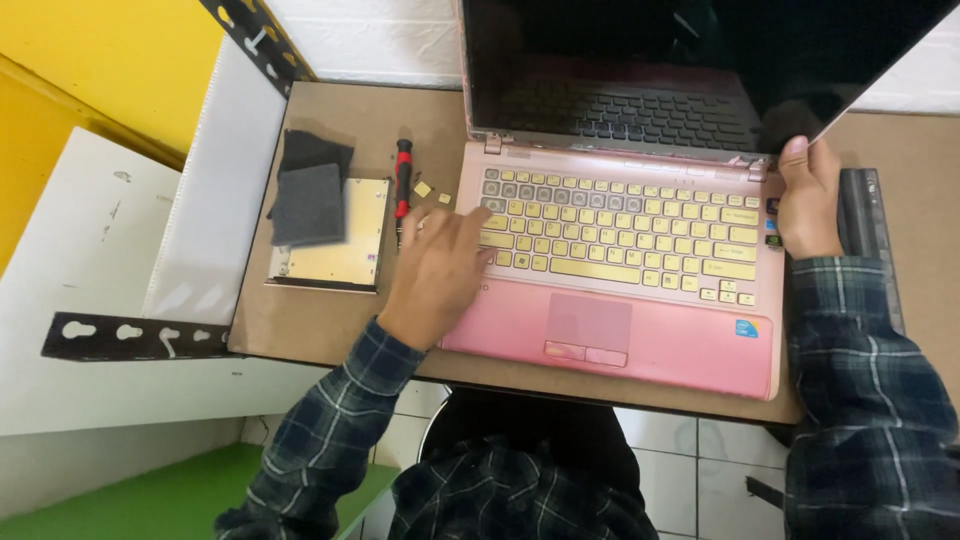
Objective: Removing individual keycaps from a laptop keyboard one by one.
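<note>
Pink laptop (640,290) sits open on a brown board table (320,330), front edge hanging slightly past the table's near side, so the person works it from right above. Left hand (438,275) lies on the left end of the yellowed keyboard (620,225), fingers spread and loose, not gripping anything; index and middle look to be on the left-most keys, though motion blur hides exactly which. Right hand (808,200) is wrapped around the lower right corner of the screen (680,60), thumb on the front of the bezel, fingers behind and hidden. My read is that it steadies the lid near the right hinge while the other hand presses down. The screen is dark, and the bezel near the hinge line looks cracked or lifted. A red-and-black screwdriver (403,180) lies just left of the laptop, parallel to its side, within quick reach of the left hand. Two small yellowish key caps (423,189) sit beside it, apart from the keyboard, likely parked there so they don't get lost. Further left is a flat metal drive tray (340,240) with a grey foam pad (308,205) resting on top, a darker pad behind it. A long black battery (868,225) lies along the laptop's right edge, partly hidden by the right forearm. Both sleeves are dark plaid.
</note>
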